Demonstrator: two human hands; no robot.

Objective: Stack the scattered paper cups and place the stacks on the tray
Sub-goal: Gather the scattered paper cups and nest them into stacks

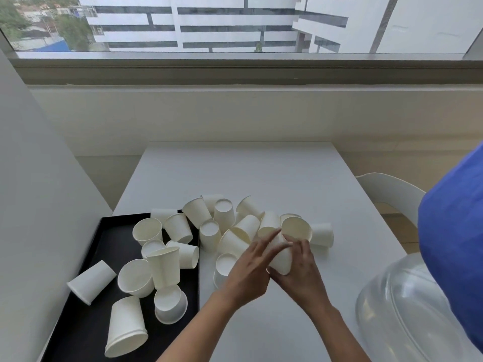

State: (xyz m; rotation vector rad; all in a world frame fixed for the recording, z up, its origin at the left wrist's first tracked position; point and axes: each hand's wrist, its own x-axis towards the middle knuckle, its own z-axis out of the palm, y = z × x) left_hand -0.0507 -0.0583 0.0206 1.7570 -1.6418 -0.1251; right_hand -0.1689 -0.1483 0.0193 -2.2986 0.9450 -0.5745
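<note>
**A:** Which cup is being handled, and how?

**B:** One cup [283,259] is gripped by two hands. It is tilted, with its mouth turned away from the camera. The left hand [251,270] is laid over its near side, fingers stretched across the wall and thumb tucked underneath. The fingers of the right hand [303,273] are curled round the other side. Whether a second cup is nested in it cannot be told.

**A:** Where is it found?

**B:** Over the table [261,173], at the right end of the scattered cups [224,212], just beside the nearest of them.

**A:** How many cups are counted?

**B:** About two dozen; an exact figure is prevented by overlaps. Some ten are seen on or over the one black tray [86,335] at the left, lying, tilted or upside down, with one hanging over its left rim. About a dozen more are crowded on the table just right of the tray.

**A:** What else is seen?

**B:** One clear dome [405,309] is set at the near right corner, with one white chair [392,192] beyond it. A blue cloth [457,231] is seen at the right edge, and one window [235,27] behind the table.
</note>
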